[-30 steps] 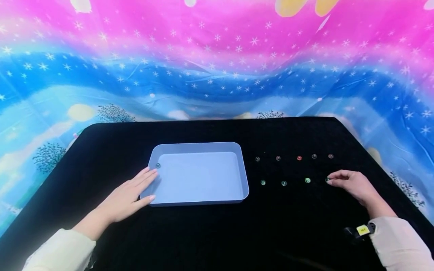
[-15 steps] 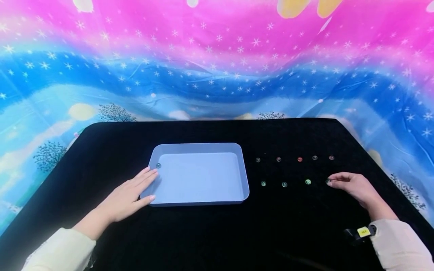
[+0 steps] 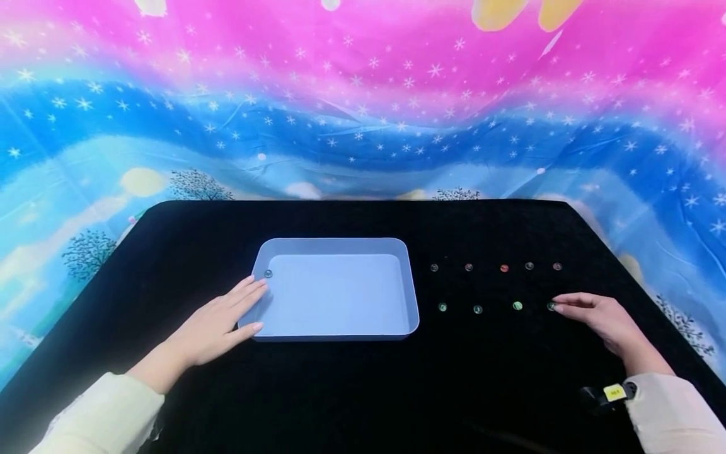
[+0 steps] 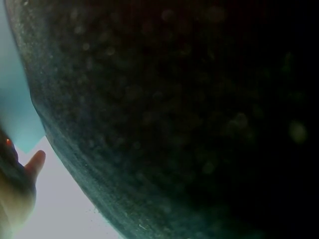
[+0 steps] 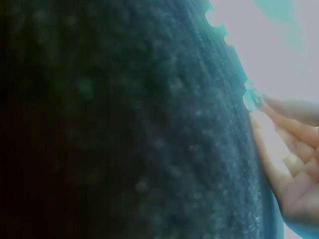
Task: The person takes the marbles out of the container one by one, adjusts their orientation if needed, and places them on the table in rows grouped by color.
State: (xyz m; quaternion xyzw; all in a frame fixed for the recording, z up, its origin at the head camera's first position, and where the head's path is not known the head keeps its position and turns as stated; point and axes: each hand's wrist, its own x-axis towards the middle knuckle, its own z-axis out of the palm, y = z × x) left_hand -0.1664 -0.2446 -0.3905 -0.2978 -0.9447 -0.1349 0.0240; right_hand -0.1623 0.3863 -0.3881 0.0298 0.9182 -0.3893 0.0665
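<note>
In the head view, my left hand (image 3: pixel 218 321) rests on the left rim of a pale blue, shallow tray (image 3: pixel 334 299), its fingers extended. One small clear glass marble (image 3: pixel 268 273) lies inside the tray, near its left wall. Over on the right, the thumb and index finger of my right hand (image 3: pixel 604 318) pinch a greenish glass marble (image 3: pixel 551 306) at the right end of the front row. The right wrist view shows this marble (image 5: pixel 252 99) at the fingertips, low by the black cloth. Only part of the left hand (image 4: pixel 17 194) shows in the left wrist view.
Three more green-tinted marbles, one of them a bright green marble (image 3: pixel 517 306), continue the front row leftward. Behind runs a row of several marbles, including an orange-red marble (image 3: pixel 504 268). Black cloth (image 3: pixel 351 397) covers the table, and a printed curtain (image 3: pixel 363 113) hangs behind it.
The head view has shifted slightly. Both hands keep nearly the same places, the left at the tray and the right at the end marble.
</note>
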